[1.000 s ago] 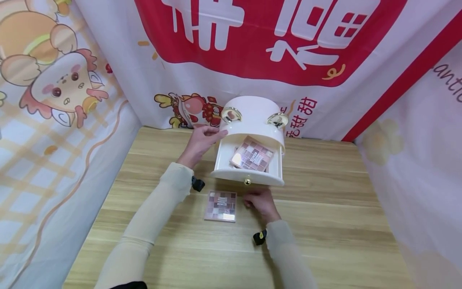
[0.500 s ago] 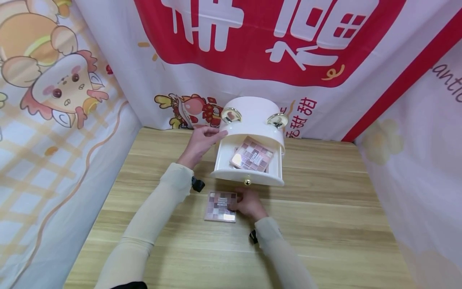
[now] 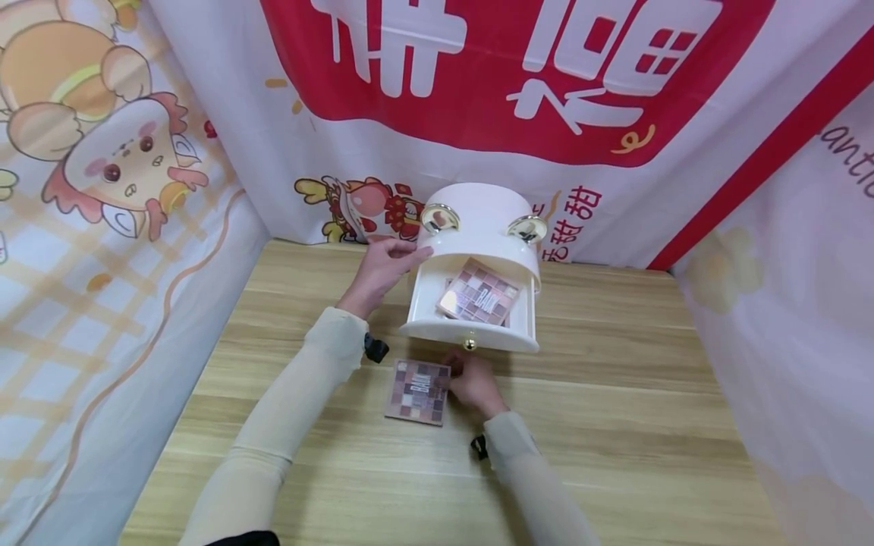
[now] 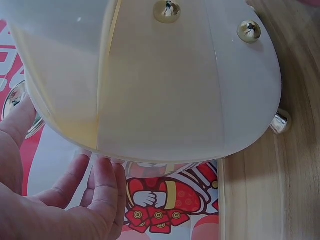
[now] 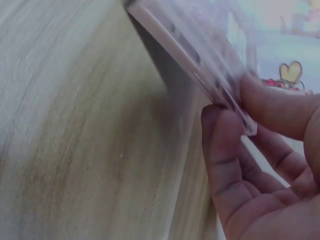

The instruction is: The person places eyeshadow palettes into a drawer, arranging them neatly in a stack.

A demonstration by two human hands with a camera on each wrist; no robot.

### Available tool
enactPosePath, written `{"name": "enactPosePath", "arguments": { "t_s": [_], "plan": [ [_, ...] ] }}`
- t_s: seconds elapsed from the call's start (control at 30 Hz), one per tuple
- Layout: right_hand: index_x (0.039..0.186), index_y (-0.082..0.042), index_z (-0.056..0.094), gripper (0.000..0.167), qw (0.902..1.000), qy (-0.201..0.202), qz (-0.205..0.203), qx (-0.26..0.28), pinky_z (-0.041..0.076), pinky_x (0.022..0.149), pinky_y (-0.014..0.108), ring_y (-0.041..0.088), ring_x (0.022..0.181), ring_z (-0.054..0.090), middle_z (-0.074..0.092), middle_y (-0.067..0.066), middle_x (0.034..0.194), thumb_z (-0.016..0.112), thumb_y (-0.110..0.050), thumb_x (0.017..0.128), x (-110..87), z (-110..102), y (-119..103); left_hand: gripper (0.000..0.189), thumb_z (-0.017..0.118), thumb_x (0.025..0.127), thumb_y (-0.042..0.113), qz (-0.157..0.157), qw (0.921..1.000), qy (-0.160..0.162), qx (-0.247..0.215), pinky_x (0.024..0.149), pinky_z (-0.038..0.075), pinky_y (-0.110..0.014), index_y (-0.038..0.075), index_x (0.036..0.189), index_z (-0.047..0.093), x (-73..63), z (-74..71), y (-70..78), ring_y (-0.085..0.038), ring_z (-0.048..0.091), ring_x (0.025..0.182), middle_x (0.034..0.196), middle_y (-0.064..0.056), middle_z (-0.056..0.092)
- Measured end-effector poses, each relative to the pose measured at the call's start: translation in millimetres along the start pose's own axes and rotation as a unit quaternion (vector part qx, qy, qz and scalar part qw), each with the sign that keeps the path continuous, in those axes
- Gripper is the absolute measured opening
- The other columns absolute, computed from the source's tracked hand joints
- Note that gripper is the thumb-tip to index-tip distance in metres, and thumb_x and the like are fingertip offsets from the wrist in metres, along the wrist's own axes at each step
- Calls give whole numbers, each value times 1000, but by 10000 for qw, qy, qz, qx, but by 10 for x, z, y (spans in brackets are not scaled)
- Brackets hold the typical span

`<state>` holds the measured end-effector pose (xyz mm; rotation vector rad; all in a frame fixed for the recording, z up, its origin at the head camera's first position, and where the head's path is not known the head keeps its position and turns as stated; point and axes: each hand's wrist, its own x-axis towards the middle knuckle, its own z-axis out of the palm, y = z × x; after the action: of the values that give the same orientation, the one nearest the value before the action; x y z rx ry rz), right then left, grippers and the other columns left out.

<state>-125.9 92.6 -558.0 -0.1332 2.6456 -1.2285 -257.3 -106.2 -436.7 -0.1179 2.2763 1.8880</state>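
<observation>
My right hand pinches the right edge of an eyeshadow palette between thumb and fingers. In the right wrist view this eyeshadow palette tilts, with its near edge off the wooden table. My left hand touches the left side of a white rounded storage box. Its fingers lie along the box's side wall, with the thumb by a gold round ornament. The box's drawer is pulled out. Another eyeshadow palette lies slanted in the drawer, over something mostly hidden beneath it.
The wooden table runs out to both sides of the box. A printed cloth hangs close behind it, with more cloth at left and right. A small gold knob sticks out from the drawer front, just above the right hand.
My right hand has moved left to the palette on the table and taken its right edge. The palette now tilts up from the tabletop. My left hand stays at the box.
</observation>
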Motion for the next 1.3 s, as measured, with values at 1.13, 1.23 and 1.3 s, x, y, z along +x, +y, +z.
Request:
{"name": "enactPosePath", "arguments": {
  "t_s": [1.13,1.23,1.3],
  "plan": [
    [98,3,72,10,9623,48,154,2715,58,65,39,23,68,63,68,15,83,65,6,92,-688,-570,-284,70,84,71,62,-193,9997,-83,103,96,48,-43,13,120,67,6,-16,14,-24,58,110,119,-4,63],
    [100,5,71,11,9587,-12,87,2841,58,64,35,23,68,63,69,17,85,64,6,92,-753,-652,-340,70,84,71,61,-198,9997,-77,87,98,48,-45,13,119,67,10,-16,12,-24,58,110,120,-4,63],
    [100,7,71,10,9575,-33,5,2884,57,63,33,23,68,62,69,18,85,64,7,92,-789,-718,-380,71,84,71,62,-212,9997,-92,102,98,48,-45,14,120,67,15,-14,14,-24,57,111,120,-4,62]
  ]
}}
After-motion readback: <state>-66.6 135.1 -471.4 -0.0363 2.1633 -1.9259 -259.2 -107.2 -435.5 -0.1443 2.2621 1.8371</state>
